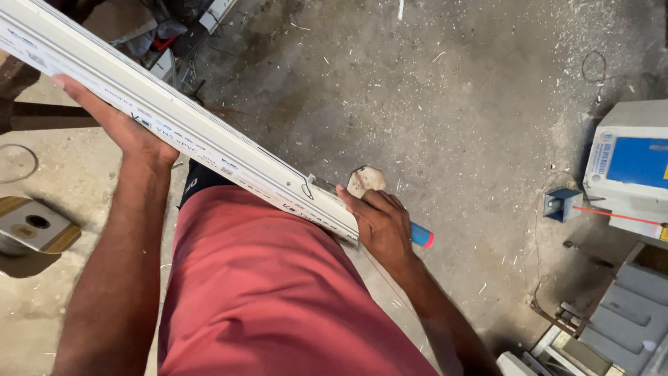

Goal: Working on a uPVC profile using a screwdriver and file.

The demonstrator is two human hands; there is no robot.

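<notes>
My left hand (132, 132) lies flat and open under the long white plastic strip (181, 125), propping it where it slants over my red shorts (264, 278), while my right hand (379, 223) is curled round its lower end together with a tool with a blue handle (421, 235). I judge it best to keep the left palm spread beneath it so the strip does not sag or twist. Below is a dusty concrete floor (452, 104) strewn with white chips, a metal box (31, 226) at left, a grey and blue machine (630, 167) at right.
</notes>
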